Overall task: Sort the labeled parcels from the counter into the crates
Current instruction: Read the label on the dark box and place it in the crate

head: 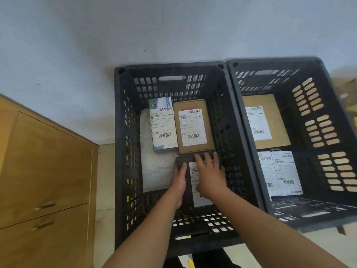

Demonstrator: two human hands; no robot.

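Both my hands reach down into the left black crate [123, 132]. A dark flat parcel [190, 198] with a white label lies on the crate floor. My left hand [179, 182] lies along its left edge, thumb against the top. My right hand [209, 175] rests flat on its label with fingers spread. Behind it lie a brown cardboard parcel [193, 126] and a white-blue box [163, 124], both labeled. A white bubble-wrap mailer [152, 167] lies under them on the left.
The right black crate [316, 171] touches the left one and holds a brown envelope [266, 120] and two white labeled parcels [280, 173]. A wooden cabinet [44, 180] with drawers stands at the left. A pale wall runs behind the crates.
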